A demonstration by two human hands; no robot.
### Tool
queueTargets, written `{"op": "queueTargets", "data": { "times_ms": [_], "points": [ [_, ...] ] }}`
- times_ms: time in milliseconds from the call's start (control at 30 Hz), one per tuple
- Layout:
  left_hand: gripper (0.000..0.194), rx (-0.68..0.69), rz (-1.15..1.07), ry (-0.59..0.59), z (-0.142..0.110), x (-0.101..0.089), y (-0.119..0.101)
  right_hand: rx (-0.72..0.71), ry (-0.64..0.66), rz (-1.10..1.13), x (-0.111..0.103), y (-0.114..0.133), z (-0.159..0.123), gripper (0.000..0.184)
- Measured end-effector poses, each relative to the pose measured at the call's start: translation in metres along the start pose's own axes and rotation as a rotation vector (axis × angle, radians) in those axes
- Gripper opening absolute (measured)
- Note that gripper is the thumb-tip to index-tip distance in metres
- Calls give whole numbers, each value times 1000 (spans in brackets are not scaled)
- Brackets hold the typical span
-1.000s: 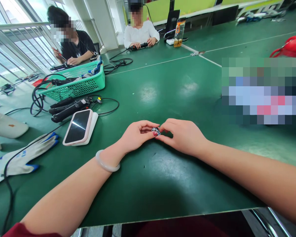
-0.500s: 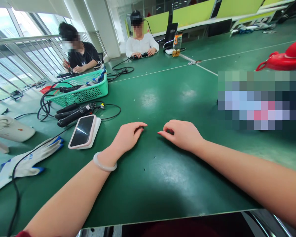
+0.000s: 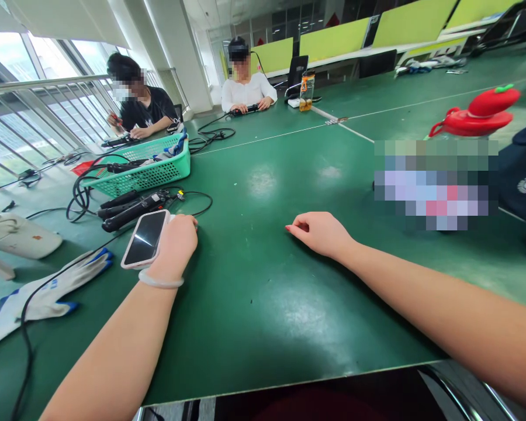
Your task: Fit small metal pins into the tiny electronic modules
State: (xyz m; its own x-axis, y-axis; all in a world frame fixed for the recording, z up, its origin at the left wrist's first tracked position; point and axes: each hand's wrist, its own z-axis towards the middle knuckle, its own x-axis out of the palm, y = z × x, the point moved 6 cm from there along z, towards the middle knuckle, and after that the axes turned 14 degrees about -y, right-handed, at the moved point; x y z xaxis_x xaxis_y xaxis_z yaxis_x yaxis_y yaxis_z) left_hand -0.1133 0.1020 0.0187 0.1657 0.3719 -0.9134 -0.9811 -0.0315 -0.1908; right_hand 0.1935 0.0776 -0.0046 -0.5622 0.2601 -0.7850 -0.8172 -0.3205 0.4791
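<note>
My left hand, with a pale bangle at the wrist, rests against the right side of a phone with a pink rim. The phone lies screen up on a white flat object, now mostly covered by the hand. Its fingers curl away from me, and whatever is in them is hidden. My right hand lies on the green table, thumb and forefinger pinched together, with nothing visible between them.
Black handheld tools with cables lie beyond the phone, before a green basket. A white-and-blue glove is at left. A red-lidded container stands right, partly blurred out. Two people sit across the table.
My left hand has moved left, from the middle of the table to the phone's right side. The right hand has stayed nearly in place. The view has shifted slightly.
</note>
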Motion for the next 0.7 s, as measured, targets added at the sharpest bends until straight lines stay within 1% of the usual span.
{"op": "queueTargets", "data": {
  "times_ms": [100, 200, 333, 400, 500, 600, 700],
  "points": [
    [31, 33, 207, 2, -2, -3, -4, 15, 23, -16, 1, 0, 0, 34],
    [31, 27, 264, -9, -3, -6, -5, 22, 36, -15, 0, 0, 0, 34],
    [33, 50, 201, -45, -1, -5, -5, 26, 42, -10, -1, 1, 0, 33],
    [32, 55, 134, -57, 0, -2, -4, 30, 45, -8, -1, 1, 1, 33],
    [32, -24, 15, -77, 1, 3, 0, 32, 48, -6, 0, 1, 1, 33],
    [33, -103, -68, -70, 4, 12, 4, 35, 48, -10, 1, -1, 1, 32],
    [36, -147, -142, -61, 6, 20, 2, 37, 50, -3, 2, -1, 1, 31]
  ]
}}
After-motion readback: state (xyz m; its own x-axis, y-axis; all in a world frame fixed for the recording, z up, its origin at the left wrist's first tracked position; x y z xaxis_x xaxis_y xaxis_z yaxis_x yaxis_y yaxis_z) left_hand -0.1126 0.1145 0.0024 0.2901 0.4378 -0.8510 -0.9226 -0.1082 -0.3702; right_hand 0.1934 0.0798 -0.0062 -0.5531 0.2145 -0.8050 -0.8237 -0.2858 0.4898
